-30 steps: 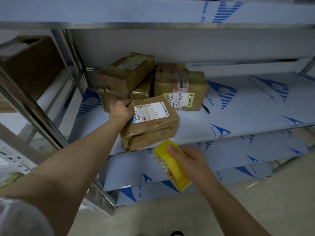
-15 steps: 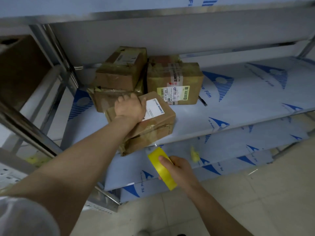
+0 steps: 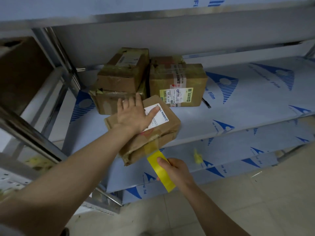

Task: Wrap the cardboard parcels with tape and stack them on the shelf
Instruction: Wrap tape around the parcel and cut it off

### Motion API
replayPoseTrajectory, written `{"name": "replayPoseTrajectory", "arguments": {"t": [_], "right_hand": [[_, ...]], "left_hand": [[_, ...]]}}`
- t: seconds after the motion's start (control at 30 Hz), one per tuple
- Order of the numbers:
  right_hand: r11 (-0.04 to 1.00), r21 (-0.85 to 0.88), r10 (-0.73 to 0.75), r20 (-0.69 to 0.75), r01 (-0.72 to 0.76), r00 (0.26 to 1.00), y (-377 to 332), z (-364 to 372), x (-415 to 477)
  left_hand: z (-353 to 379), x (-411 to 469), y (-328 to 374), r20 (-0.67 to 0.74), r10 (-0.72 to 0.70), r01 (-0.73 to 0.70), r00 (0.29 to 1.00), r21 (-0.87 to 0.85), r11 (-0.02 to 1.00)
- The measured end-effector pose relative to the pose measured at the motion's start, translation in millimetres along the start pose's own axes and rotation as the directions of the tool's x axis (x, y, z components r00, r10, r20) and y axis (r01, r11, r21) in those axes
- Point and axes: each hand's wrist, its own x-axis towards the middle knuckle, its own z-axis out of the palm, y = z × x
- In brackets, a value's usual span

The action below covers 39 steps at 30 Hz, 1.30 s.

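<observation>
Shelf (image 3: pixel 238 108) front: parcel (image 3: pixel 170 124) label (image 3: pixel 161 114), tape roll (image 3: pixel 162 169) partly hidden by hands (image 3: pixel 134 116) (image 3: pixel 178 172)

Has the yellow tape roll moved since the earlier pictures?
Yes. The tape roll, held by the right hand, went down and toward the person, away from the front edge of the shelf bearing the parcel; tape stretches between them.

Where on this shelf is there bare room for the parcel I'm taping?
The shelf is bare right of the green-labelled box, out to its far end. The back left is crowded: two stacked boxes beside that box, with the parcel under your left hand in front.
</observation>
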Motion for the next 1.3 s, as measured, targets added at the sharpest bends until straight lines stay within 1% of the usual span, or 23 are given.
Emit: {"name": "replayPoseTrajectory", "arguments": {"t": [0.07, 0.1, 0.17, 0.2, 0.23, 0.27, 0.3, 0.33, 0.4, 0.43, 0.47, 0.5, 0.57, 0.63, 0.7, 0.77, 0.83, 0.87, 0.93, 1.03, 1.13, 1.2, 1.3], "right_hand": [[1.0, 0.008, 0.008, 0.007, -0.008, 1.0, 0, 2, 2], [1.0, 0.006, 0.014, 0.009, -0.014, 1.0, 0, 2, 3], [1.0, 0.004, 0.028, -0.001, -0.028, 1.0, -1, 2, 5], [1.0, 0.014, 0.024, -0.006, -0.024, 1.0, 0, 1, 7], [0.999, 0.027, 0.027, 0.004, -0.027, 1.0, 1, 0, 8], [0.998, 0.052, 0.039, 0.025, -0.04, 0.999, 3, -1, 10], [0.995, 0.086, 0.048, 0.047, -0.052, 0.998, 2, -1, 9], [0.992, 0.116, 0.052, 0.054, -0.058, 0.997, 3, -1, 9], [0.989, 0.133, 0.065, 0.049, -0.071, 0.997, 4, -2, 8], [0.988, 0.135, 0.07, 0.041, -0.075, 0.997, 2, -2, 6], [0.988, 0.132, 0.071, 0.042, -0.076, 0.997, 1, -3, 5], [0.988, 0.131, 0.073, 0.045, -0.078, 0.996, -2, -3, 3], [0.987, 0.137, 0.073, 0.052, -0.08, 0.996, -10, -6, -4], [0.983, 0.158, 0.084, 0.078, -0.095, 0.993, -14, -13, -14], [0.971, 0.22, 0.068, 0.13, -0.096, 0.989, -26, -28, -27], [0.958, 0.285, -0.019, 0.139, -0.022, 0.99, -47, -50, -41], [0.947, 0.298, -0.183, 0.194, 0.12, 0.964, -79, -66, -54], [0.945, 0.277, -0.241, 0.218, 0.177, 0.946, -91, -70, -54], [0.926, 0.27, -0.33, 0.239, 0.264, 0.913, -122, -68, -53], [0.946, 0.159, -0.311, 0.186, 0.284, 0.932, -164, -49, -44], [0.95, 0.058, -0.312, 0.182, 0.307, 0.932, -187, -33, -28], [0.957, 0.03, -0.29, 0.151, 0.289, 0.945, -197, -28, -23], [0.968, 0.047, -0.249, 0.115, 0.245, 0.962, -204, -26, -21]], "left_hand": [[0, -2, -3, -0.022, 0.041, -0.04, 0.999, 0.027, 0.999], [-2, -3, -2, -0.064, 0.06, -0.056, 0.996, 0.066, 0.996], [-2, -14, 2, -0.212, 0.126, -0.099, 0.969, 0.132, 0.986], [0, -20, 4, -0.222, 0.157, -0.134, 0.962, 0.114, 0.984], [0, -26, 5, -0.158, 0.179, -0.171, 0.971, 0.058, 0.984], [-2, -30, 3, -0.044, 0.195, -0.196, 0.98, -0.019, 0.98], [-8, -31, -3, 0.101, 0.211, -0.202, 0.972, -0.097, 0.975], [-17, -30, -10, 0.239, 0.232, -0.203, 0.943, -0.139, 0.969], [-32, -30, -27, 0.453, 0.241, -0.232, 0.858, -0.077, 0.97], [-34, -32, -36, 0.518, 0.22, -0.249, 0.826, -0.015, 0.968], [-34, -36, -43, 0.549, 0.191, -0.253, 0.814, 0.039, 0.967], [-32, -41, -48, 0.547, 0.172, -0.247, 0.819, 0.065, 0.967], [-31, -47, -48, 0.494, 0.183, -0.233, 0.85, 0.041, 0.972], [-39, -44, -49, 0.48, 0.212, -0.223, 0.851, -0.035, 0.974], [-53, -40, -58, 0.538, 0.241, -0.119, 0.808, -0.251, 0.961], [-65, -38, -73, 0.582, 0.325, 0.003, 0.745, -0.49, 0.872], [-72, -37, -86, 0.566, 0.404, 0.09, 0.719, -0.651, 0.754], [-74, -36, -90, 0.547, 0.405, 0.15, 0.733, -0.71, 0.688], [-74, -31, -96, 0.506, 0.337, 0.238, 0.794, -0.769, 0.593], [-68, -21, -98, 0.393, 0.16, 0.237, 0.905, -0.781, 0.578], [-58, -14, -91, 0.27, -0.023, 0.243, 0.963, -0.82, 0.518], [-52, -12, -88, 0.198, -0.052, 0.197, 0.979, -0.843, 0.5], [-44, -9, -92, 0.147, -0.006, 0.133, 0.989, -0.876, 0.463]]}}
